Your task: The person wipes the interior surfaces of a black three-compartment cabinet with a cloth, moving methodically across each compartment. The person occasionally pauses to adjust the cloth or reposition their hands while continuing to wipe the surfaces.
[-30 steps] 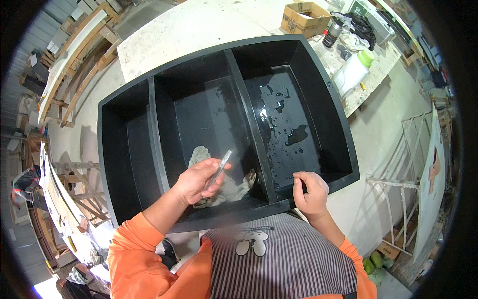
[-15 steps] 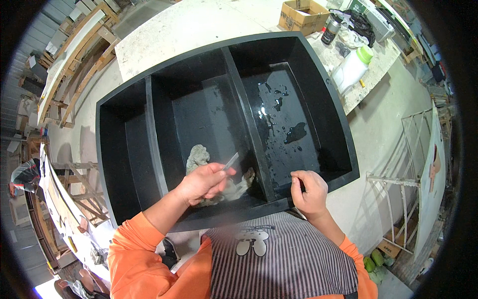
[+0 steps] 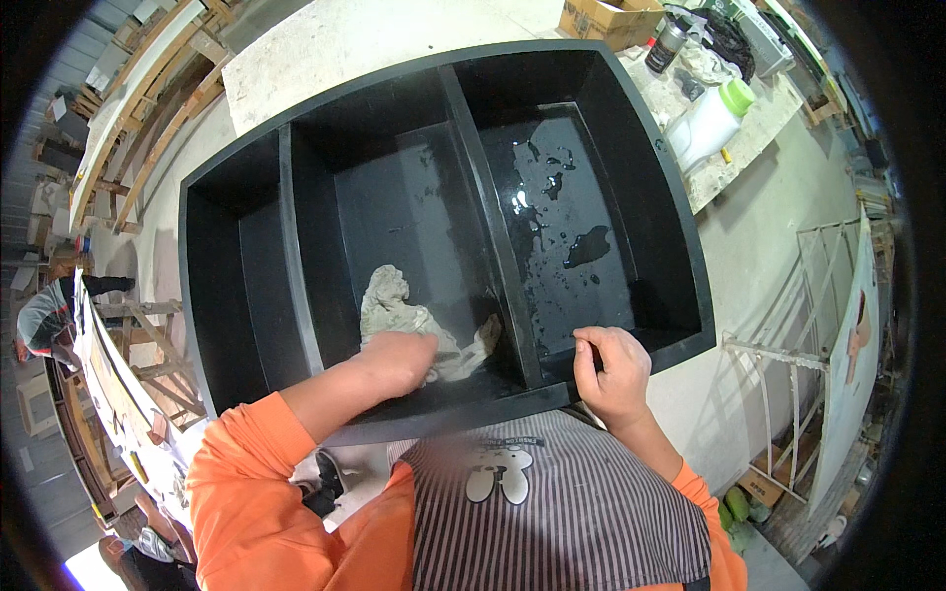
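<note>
A black open box with three compartments lies before me. A crumpled, damp-looking pale cloth rests at the near end of its middle compartment. Over the cloth's near side is my left hand, fingers curled in; whatever they hold is hidden. I cannot tell whether it touches the cloth. Above the near rim of the right compartment my right hand is closed, thumb against the bent fingers, and any small thing in the pinch cannot be made out. Water puddles spot that compartment's floor.
A pale worktable extends behind the box. At the far right are a white bottle with a green cap, a dark canister and a cardboard box. A metal rack stands right; another person is at far left.
My left hand has moved down and slightly left over the cloth, and the thin, flat strip it pinched is out of sight. My right hand has barely moved. The view has shifted slightly.
</note>
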A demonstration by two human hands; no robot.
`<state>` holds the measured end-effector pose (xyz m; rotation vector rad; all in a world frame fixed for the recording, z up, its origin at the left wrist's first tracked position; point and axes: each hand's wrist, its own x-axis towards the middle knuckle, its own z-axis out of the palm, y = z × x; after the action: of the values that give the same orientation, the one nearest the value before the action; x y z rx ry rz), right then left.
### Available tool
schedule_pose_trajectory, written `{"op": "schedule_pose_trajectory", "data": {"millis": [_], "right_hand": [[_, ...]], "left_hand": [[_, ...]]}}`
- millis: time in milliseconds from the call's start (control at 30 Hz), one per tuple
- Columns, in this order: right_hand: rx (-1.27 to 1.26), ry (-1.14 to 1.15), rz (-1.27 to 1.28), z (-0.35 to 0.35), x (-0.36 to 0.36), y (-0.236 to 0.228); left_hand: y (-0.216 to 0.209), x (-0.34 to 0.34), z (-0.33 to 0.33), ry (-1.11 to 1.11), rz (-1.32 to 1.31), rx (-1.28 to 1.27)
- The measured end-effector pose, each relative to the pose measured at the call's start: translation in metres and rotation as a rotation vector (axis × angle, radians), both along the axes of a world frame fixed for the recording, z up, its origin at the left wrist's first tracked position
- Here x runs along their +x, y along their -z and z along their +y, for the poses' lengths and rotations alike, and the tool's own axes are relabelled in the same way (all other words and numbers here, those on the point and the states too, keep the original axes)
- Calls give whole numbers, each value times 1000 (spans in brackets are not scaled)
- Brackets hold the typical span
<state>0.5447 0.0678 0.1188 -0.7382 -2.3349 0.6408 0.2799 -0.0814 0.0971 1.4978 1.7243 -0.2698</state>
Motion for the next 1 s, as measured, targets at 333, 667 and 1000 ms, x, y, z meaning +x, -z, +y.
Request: {"op": "schedule_pose_trajectory", "data": {"millis": [333,667,1000], "right_hand": [[-1,14,-23,0,-2,-2],[-26,25,-4,-1,0,-1],[-58,-59,-38,0,2,-1]], "left_hand": [[53,33,17,-372,-123,133],[45,12,21,-465,-310,101],[-139,-42,-110,-403,-594,-302]]}}
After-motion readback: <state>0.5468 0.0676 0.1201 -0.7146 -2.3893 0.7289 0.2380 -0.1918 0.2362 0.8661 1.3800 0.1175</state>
